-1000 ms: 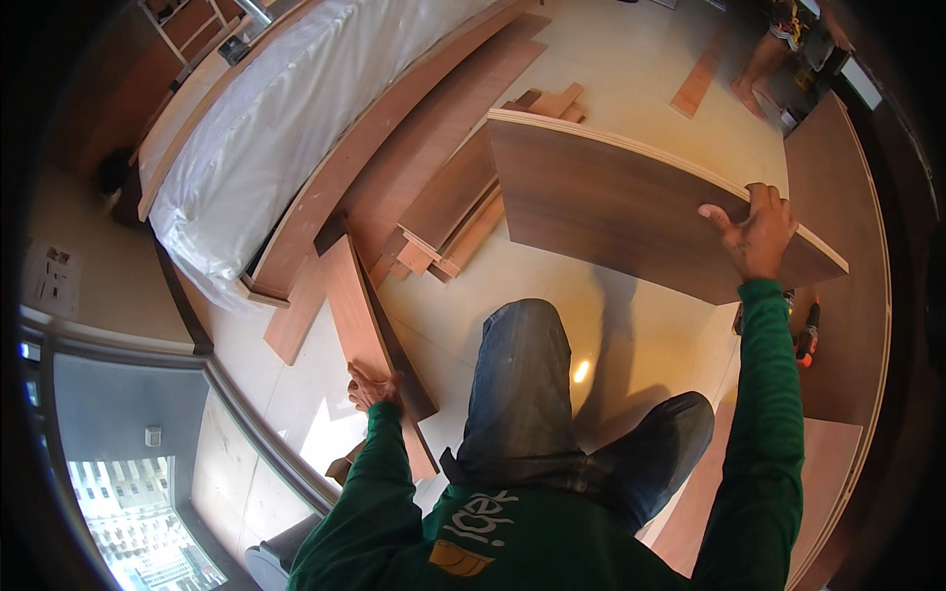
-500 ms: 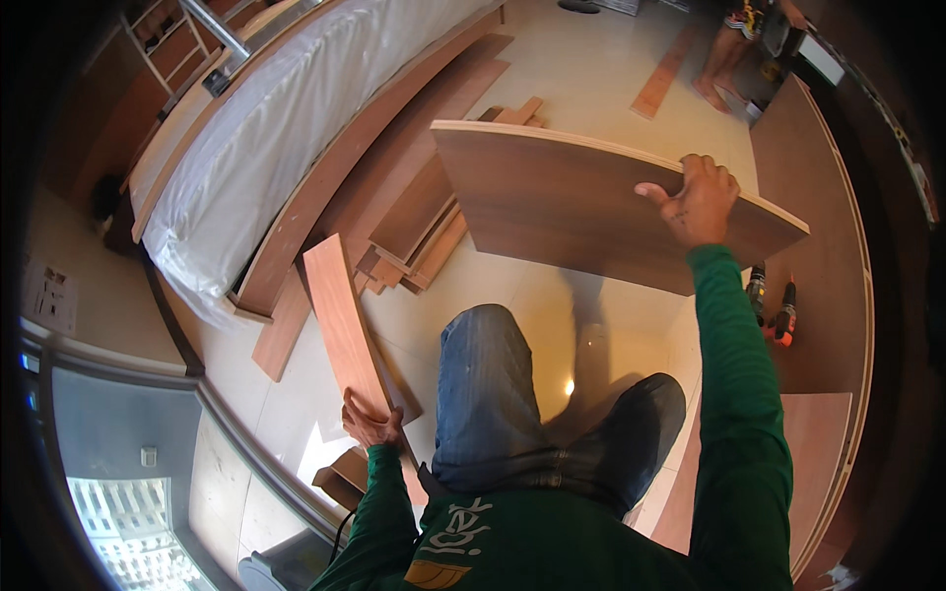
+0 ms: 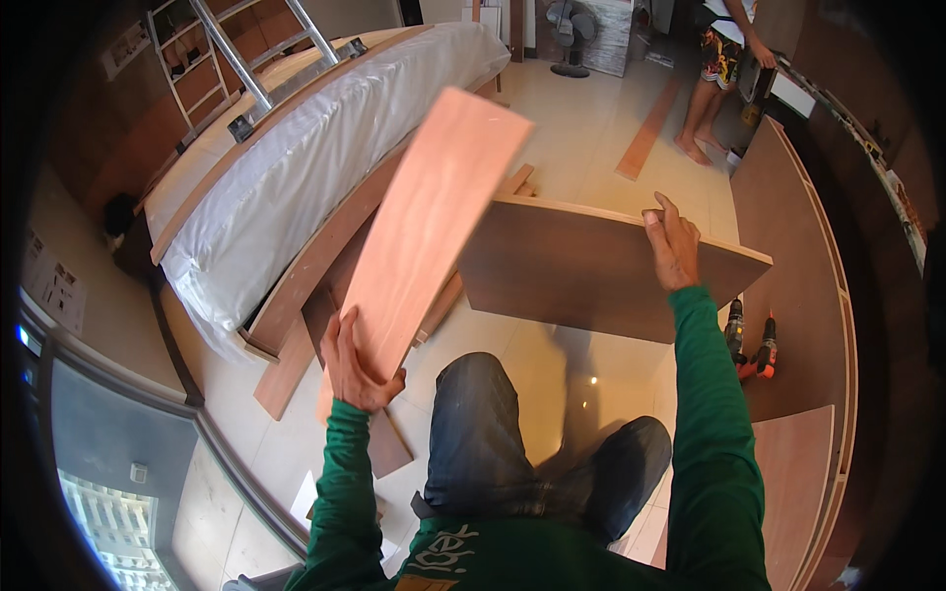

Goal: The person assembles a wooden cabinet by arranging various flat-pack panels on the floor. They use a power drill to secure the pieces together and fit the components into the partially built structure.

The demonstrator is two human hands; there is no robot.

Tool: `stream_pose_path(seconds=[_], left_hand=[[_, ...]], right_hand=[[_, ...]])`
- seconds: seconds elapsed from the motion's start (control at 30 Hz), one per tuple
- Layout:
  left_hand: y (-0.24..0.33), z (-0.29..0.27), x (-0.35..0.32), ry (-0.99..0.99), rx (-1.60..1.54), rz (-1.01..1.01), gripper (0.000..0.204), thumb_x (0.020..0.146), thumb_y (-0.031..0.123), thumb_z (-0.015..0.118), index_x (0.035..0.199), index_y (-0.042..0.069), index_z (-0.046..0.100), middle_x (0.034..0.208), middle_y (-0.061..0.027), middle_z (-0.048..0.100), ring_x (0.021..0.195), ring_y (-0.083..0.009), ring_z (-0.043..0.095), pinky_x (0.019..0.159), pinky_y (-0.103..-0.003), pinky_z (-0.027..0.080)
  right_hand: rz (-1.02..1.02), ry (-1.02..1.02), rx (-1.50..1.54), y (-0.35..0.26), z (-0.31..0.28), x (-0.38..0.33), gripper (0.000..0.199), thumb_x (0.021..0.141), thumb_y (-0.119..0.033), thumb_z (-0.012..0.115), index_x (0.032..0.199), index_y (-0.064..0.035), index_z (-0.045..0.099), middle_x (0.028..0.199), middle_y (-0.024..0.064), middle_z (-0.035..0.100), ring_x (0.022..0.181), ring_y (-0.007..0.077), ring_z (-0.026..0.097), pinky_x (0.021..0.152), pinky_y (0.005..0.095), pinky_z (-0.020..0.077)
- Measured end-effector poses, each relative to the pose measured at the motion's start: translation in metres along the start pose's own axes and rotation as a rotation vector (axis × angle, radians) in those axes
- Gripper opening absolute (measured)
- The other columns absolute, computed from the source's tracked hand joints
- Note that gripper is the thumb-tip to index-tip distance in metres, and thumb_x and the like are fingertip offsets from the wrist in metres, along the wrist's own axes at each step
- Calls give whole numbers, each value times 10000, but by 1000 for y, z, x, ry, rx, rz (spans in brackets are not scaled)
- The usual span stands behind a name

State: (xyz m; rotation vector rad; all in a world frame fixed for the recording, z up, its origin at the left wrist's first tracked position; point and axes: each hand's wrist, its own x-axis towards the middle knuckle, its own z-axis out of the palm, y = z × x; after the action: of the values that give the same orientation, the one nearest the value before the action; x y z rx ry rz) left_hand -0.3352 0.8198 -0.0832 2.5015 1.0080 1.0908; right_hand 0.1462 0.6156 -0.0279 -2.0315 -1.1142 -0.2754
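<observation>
Gripping the near end of a long, narrow plank point(image 3: 426, 231), the left hand point(image 3: 352, 362) has its fingers closed around the board's lower edge, and the plank rises tilted away from the person, its far end up near the mattress. The plank is light reddish-brown, smooth and flat with square corners. The right hand point(image 3: 673, 241) is clamped over the top edge of a wide dark-brown panel point(image 3: 591, 271), fingers hooked over the rim and thumb on the near face; this panel stands on edge on the floor, slightly leaning, and shows a pale thin edge band along its top. The plank's right side crosses in front of the panel's left end; whether they touch cannot be told.

Open pale tile floor point(image 3: 591, 138) lies beyond the panel. To the left, room is tight: a mattress wrapped in white plastic point(image 3: 315, 167) sits in a wooden bed frame point(image 3: 315, 266), with loose boards point(image 3: 296, 360) lying on the floor beside it and an aluminium ladder point(image 3: 256, 59) behind. To the right, an orange and black power drill point(image 3: 754, 345) lies just beside a large curved wooden cabinet piece point(image 3: 798, 256). Another person's bare legs point(image 3: 705, 98) stand well apart at the far side, near a floor fan point(image 3: 572, 34).
</observation>
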Motion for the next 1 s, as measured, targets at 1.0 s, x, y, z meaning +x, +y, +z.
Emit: stream_pose_path(seconds=[1.0], left_hand=[[141,109,246,-650,-128,571,939,536,230,876,1375,128,468,1349,-195,507,1284,-410,457,1106,-477,364]], right_hand=[[279,434,121,-16,19,4,987,951,-447,686,1524,170,172,1468,384,384,1268,429,568,1048,444,477]])
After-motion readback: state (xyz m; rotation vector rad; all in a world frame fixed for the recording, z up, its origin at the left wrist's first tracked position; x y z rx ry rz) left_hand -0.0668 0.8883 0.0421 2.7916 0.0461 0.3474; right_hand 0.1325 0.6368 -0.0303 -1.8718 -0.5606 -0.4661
